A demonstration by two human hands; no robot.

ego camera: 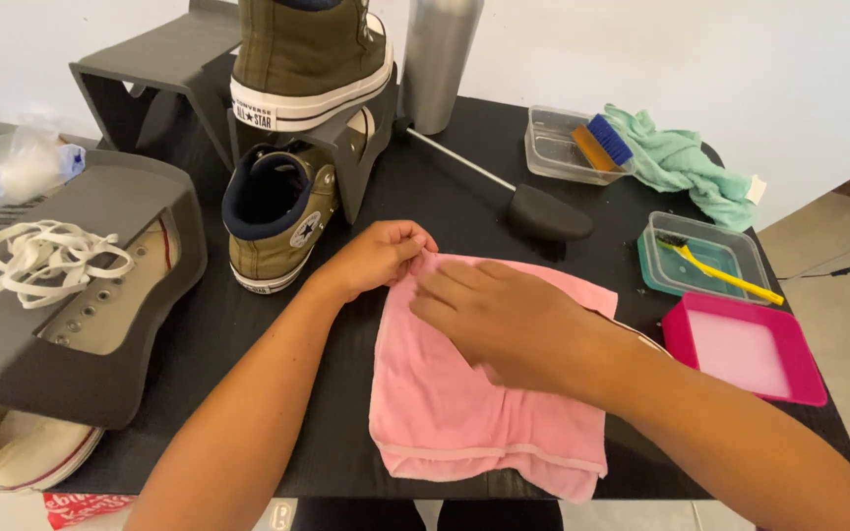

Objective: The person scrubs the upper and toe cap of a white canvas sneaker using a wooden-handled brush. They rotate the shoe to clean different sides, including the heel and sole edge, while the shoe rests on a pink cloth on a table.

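We see the left hand [378, 258] pinching the top left corner of a folded pink cloth [464, 413]; fingertips mostly hidden behind the right hand [499, 320]. Right hand lies flat on the cloth, fingers extended, gripping nothing. Cloth rests on the black table [346, 433], its upper part covered by the right hand. Just left of the pinch: an olive high-top sneaker [277, 221], toe hidden under a grey stand [341, 138]. Right of the hands: pink tray [745, 349], then a teal container with a yellow brush [725, 275]. Another shoe at the far left is cut off.
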